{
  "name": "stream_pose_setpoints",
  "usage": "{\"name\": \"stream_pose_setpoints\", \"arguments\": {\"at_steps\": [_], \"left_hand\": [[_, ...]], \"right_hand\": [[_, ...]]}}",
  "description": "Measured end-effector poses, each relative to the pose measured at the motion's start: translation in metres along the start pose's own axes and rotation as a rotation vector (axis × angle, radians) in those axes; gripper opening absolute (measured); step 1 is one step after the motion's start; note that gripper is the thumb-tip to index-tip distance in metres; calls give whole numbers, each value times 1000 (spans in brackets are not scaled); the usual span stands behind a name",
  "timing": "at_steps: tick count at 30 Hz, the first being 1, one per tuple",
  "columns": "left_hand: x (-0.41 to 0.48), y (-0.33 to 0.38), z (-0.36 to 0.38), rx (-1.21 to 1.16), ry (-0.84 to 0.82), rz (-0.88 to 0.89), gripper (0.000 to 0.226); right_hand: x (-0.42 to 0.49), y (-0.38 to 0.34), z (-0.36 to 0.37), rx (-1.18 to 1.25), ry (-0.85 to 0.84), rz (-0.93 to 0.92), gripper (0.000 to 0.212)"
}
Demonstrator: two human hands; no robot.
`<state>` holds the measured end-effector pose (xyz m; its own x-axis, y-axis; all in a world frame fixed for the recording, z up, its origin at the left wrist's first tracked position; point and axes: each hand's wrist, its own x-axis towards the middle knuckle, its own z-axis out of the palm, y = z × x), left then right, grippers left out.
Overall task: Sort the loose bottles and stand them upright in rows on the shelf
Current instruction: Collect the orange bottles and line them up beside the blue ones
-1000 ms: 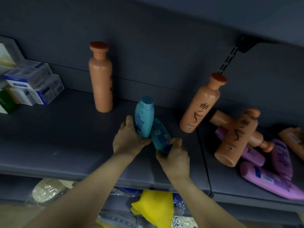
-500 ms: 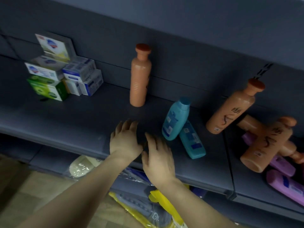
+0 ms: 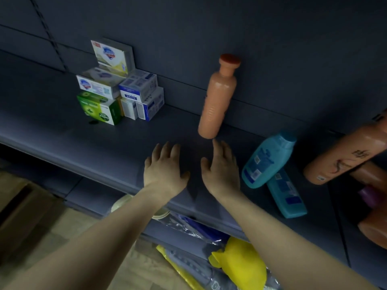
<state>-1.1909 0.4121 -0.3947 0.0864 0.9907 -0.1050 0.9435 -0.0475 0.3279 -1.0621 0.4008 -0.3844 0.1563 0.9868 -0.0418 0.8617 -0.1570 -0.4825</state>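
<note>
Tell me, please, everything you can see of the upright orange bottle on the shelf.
The orange bottle looks like smooth plastic: a tall round body with fine ribs lower down, a narrow neck and a darker flat cap, closed. It stands upright on the shelf by the back panel. The right hand is open near its base; contact is unclear.

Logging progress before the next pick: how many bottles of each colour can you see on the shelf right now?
Orange bottles: 4, the last two cut off at the frame edge
Teal bottles: 2
Purple bottle: 1, mostly hidden
Total: 7 in view
</note>
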Motion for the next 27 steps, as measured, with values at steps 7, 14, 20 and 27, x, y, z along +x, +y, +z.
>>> {"name": "stream_pose_setpoints", "arguments": {"at_steps": [7, 14, 20, 27], "left_hand": [[23, 18, 6, -143, 27, 20, 76], [49, 39, 2, -368, 59, 89, 67], [72, 51, 0, -658, -22, 163, 68], [93, 58, 8, -806, -57, 207, 81]], "right_hand": [[23, -2, 0, 214, 101, 4, 60], [49, -4, -17, 368, 112, 50, 64], [72, -8, -21, 588, 58, 144, 68], [89, -10, -31, 805, 24, 183, 82]]}}
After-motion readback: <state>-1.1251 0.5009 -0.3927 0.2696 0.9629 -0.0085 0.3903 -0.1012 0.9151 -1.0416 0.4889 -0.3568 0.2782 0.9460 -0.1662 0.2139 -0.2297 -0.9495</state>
